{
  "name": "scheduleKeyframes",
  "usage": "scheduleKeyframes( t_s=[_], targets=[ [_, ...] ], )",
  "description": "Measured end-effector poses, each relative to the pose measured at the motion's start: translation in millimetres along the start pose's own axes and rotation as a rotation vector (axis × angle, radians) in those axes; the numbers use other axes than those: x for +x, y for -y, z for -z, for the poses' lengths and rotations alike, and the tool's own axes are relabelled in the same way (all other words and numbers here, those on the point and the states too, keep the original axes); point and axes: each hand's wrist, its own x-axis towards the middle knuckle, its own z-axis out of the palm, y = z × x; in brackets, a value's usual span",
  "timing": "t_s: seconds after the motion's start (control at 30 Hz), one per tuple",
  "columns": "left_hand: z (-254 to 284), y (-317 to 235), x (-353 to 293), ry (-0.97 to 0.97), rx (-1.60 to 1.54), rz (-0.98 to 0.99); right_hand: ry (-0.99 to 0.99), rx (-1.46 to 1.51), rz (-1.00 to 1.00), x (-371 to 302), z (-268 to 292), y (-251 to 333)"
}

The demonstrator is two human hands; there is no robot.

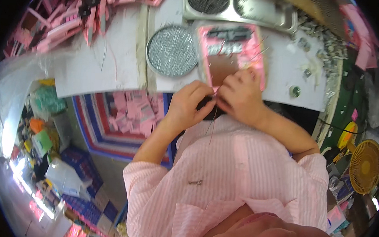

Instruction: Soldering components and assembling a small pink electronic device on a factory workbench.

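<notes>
A pink plastic housing (260,75) lies at the near edge of the white table, with a black part (230,33) across its far end and a brown panel (223,67) in its middle. My left hand (189,103) and my right hand (243,95) meet at its near left corner, fingers closed in a pinch. Thin dark and red wires (213,122) hang from between the fingertips over my striped shirt. The fingertips hide how the wires run there. More thin wires (261,44) stick out at the housing's far right side.
Left of the housing stands a round dish (173,50) full of small metal pins; behind it is a steel tray (264,24) with dark pieces. Pink housings (69,22) pile up at far left. A striped crate (96,145) below the table holds pink parts. Metal bits (307,72) lie at right.
</notes>
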Motion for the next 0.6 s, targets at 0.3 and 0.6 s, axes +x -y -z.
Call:
scheduleKeyframes(
  t_s=[0.3,0.6],
  targets=[
    [4,17,6,0.118,0.118,-0.125,-0.296,0.202,-0.175,55,136,-143],
    [1,17,24,0.198,0.074,-0.102,-0.491,-0.616,-0.030,197,258,-352]
  ],
)
